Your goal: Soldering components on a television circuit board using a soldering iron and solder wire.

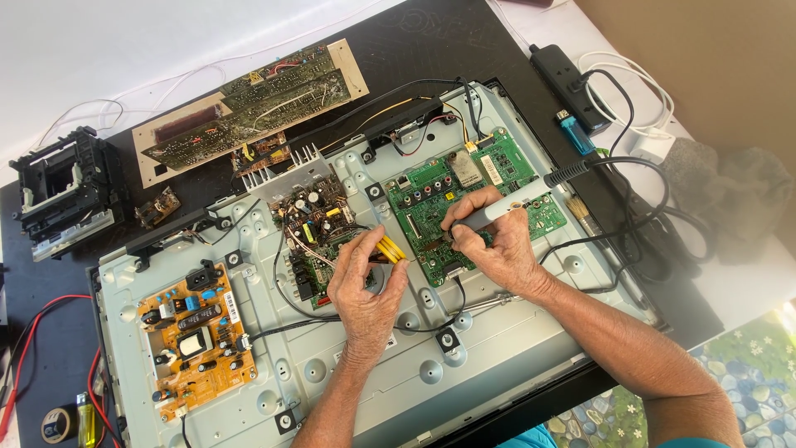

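The right hand (497, 245) grips a soldering iron (518, 199) pen-fashion, tip down on the green main board (431, 207) — at one o'clock on the metal TV back panel (497, 340). The left hand (365, 286) pinches a yellow-handled tool (391, 249), just beside it at nine o'clock.

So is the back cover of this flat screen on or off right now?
Off. The grey metal back panel lies bare, with the green circuit board and orange circuit board exposed; the right hand holds a soldering iron over the green one.

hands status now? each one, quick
Left hand: closed on a yellow-handled tool.
Right hand: closed on a soldering iron over the green board.
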